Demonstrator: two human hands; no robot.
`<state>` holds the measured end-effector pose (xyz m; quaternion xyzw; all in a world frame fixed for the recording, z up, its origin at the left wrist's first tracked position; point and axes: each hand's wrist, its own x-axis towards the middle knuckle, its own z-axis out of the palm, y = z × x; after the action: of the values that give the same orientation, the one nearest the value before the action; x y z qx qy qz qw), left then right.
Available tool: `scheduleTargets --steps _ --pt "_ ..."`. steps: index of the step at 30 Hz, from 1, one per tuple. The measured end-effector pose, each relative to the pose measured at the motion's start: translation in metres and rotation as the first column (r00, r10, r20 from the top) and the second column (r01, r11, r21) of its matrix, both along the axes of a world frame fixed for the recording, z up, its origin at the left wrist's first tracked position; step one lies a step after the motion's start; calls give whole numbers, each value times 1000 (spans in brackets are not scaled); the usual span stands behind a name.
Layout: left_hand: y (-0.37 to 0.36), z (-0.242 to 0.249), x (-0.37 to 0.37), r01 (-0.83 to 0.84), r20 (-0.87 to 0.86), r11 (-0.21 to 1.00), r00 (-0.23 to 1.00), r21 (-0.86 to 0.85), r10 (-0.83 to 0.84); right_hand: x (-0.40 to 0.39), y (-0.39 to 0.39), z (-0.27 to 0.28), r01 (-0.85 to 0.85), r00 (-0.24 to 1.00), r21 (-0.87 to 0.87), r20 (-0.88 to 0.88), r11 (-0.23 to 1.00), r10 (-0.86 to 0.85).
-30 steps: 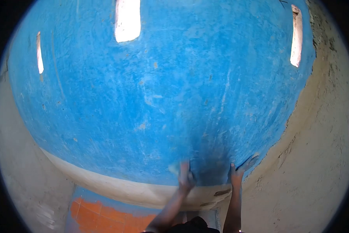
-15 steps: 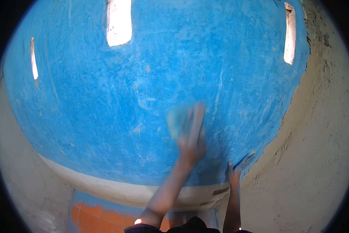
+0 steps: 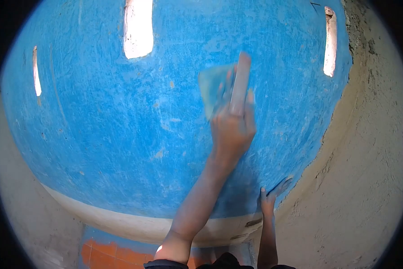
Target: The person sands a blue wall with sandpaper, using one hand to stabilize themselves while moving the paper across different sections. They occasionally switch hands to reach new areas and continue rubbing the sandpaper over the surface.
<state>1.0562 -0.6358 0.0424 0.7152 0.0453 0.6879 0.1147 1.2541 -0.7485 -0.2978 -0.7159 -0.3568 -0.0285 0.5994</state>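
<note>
My left hand [image 3: 232, 132] grips a wide-bladed scraper [image 3: 241, 85] by its long, pale, bar-like back. Several fingers spread over the flat blade, which looks bluish green and slightly blurred. The tool lies at or just in front of the blue wall [image 3: 120, 130], right of the middle opening; whether its edge touches cannot be told. Lower right, my right hand [image 3: 273, 193] rests against the wall near its rough right border. Its thumb points up, the other fingers stretch to the right, and nothing shows in it.
Three narrow bright openings pierce the wall: left [image 3: 36, 71], middle [image 3: 138, 29] and right [image 3: 330, 42]. Bare rough plaster [image 3: 345, 179] borders it on the right. A pale ledge [image 3: 107, 219] curves along the bottom, above an orange and blue tiled surface [image 3: 111, 254].
My left hand has moved up the wall and slightly right with the scraper. My right hand stays at the same spot. The view has shifted a little.
</note>
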Motion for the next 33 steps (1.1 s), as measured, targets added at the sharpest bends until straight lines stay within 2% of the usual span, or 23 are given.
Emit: scheduleTargets --steps 1,2,3,5,6,9,12,13,14,15,17,18,21,22,23,24,25,26,27,29,31,32,33 --pt "0 -10 -1 -37 -2 999 999 1 37 -1 0 2 -4 1000 -2 -4 1000 4" --pt "-2 -48 -2 -84 39 996 996 36 83 -3 -1 3 -7 1000 0 -7 1000 7" --pt "-2 -102 2 -96 21 995 995 -11 96 -4 0 4 -7 1000 -4 -6 1000 7" --pt "-4 -254 11 -27 -45 994 999 -107 22 -6 0 5 -6 1000 -4 -5 1000 6" --pt "-9 -323 6 -180 -240 979 959 -98 153 -5 1 4 -7 1000 -5 -8 1000 7" --pt "-13 -285 -5 -105 -142 987 986 -120 87 -4 1 -1 -6 1000 -11 -23 1000 6" --pt "11 -91 -21 -199 40 975 980 93 196 -5 -1 -5 -15 998 -21 -68 1000 13" --pt "14 -30 -33 -255 4 953 966 163 258 -4 -1 -8 -7 997 -20 -73 1000 6" --pt "27 18 -36 -253 133 935 965 247 226 -3 0 -10 4 997 -19 -78 1000 -6" --pt "35 60 -35 -181 148 960 977 214 151 -2 2 -16 56 998 -21 -23 998 -56" --pt "30 90 -38 -32 96 992 995 125 20 1 7 -24 163 984 -21 81 986 -161" --pt "22 92 -37 37 25 997 999 66 -39 0 9 -18 103 994 -46 -32 994 -104" --pt "19 25 -13 -137 -229 914 944 383 237 -17 -9 20 -86 923 -99 -382 991 42" --pt "25 -21 -1 -39 -347 847 901 530 259 -21 -13 33 -150 869 -97 -487 984 84" --pt "32 -65 7 147 -516 785 822 602 242 -21 -11 33 -134 893 -78 -441 988 86" --pt "40 -94 7 309 -652 747 727 589 214 -21 -9 34 -118 915 -60 -394 991 85" --pt "42 -90 -5 418 -762 752 624 509 170 -18 -8 27 -103 933 -55 -351 993 77" --pt "54 -74 -10 267 -615 721 740 640 272 -14 -5 17 -72 959 -43 -277 996 57" --pt "55 -24 -22 103 -445 669 818 736 364 -12 -2 8 -38 977 -34 -212 999 30" --pt "42 80 -60 -159 -231 750 892 642 387 -7 3 -1 -10 990 -19 -141 1000 7" --pt "57 124 -58 -48 -42 917 997 395 70 -2 6 -7 -9 994 -16 -108 1000 7" --pt "56 135 -57 38 45 949 997 314 -55 2 7 -11 -7 996 -18 -91 1000 5" --pt "40 136 -51 102 35 949 992 298 -117 6 9 -18 -9 996 -32 -83 999 7"
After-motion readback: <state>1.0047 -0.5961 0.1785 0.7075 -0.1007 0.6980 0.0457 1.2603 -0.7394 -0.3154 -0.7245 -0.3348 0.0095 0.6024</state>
